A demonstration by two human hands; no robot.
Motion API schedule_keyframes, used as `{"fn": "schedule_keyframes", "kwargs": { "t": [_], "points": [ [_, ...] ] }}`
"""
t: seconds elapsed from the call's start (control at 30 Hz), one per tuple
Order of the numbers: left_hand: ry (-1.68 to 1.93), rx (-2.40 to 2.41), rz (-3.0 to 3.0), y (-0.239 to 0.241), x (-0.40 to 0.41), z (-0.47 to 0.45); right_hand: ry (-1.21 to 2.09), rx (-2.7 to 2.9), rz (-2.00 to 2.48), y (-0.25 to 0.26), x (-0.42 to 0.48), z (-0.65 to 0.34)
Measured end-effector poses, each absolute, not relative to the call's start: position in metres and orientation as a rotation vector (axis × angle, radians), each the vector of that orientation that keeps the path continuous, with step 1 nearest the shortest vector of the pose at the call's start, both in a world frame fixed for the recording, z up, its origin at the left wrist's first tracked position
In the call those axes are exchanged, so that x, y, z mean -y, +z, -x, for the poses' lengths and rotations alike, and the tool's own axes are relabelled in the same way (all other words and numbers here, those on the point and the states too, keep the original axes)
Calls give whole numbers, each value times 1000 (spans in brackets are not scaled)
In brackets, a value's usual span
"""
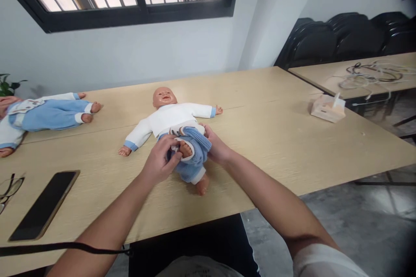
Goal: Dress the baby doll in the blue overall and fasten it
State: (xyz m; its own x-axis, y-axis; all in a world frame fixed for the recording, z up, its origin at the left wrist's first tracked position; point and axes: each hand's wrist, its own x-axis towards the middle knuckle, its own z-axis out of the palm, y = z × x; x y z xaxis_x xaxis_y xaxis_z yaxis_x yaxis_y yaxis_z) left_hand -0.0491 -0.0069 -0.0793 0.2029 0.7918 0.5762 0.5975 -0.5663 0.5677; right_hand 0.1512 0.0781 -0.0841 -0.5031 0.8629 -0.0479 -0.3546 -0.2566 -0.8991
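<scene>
A baby doll (170, 117) in a white top with blue cuffs lies on its back on the table, head toward the wall. Blue trousers (191, 171) with white cuffs are bunched around its legs. One bare foot pokes out of a cuff between my hands; the other foot rests near the table's front. My left hand (162, 156) is closed, pinching the trouser cloth beside the raised foot. On the other side, my right hand (216, 145) is curled round the bunched blue cloth, its fingertips partly hidden behind it.
Another doll (55, 112) in blue trousers lies at the left. A phone (45, 205) and glasses (11, 188) are at the near left, with a black strap (81, 247) below. A tissue box (328, 108) stands at the right; cables (373, 73) lie on a farther table.
</scene>
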Motion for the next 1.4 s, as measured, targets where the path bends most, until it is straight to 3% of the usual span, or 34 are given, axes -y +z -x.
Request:
{"fn": "schedule_keyframes", "kwargs": {
  "t": [0.33,0.6,0.8,1.17,1.4],
  "points": [
    [1200,-1491,-2415,-79,7,44,1889,1158,711,-91,-83,-153],
    [1374,-1643,-2171,-86,13,22,1908,1180,725,-101,-84,-151],
    [1265,-1585,-2031,-86,18,19,1837,1345,782,-92,-86,-158],
    [1674,-1460,-2067,-89,19,21,1734,1723,576,-67,-110,-196],
    [1745,-1274,-2480,-94,25,26,1296,1484,984,-119,-153,-185]
  ]
}}
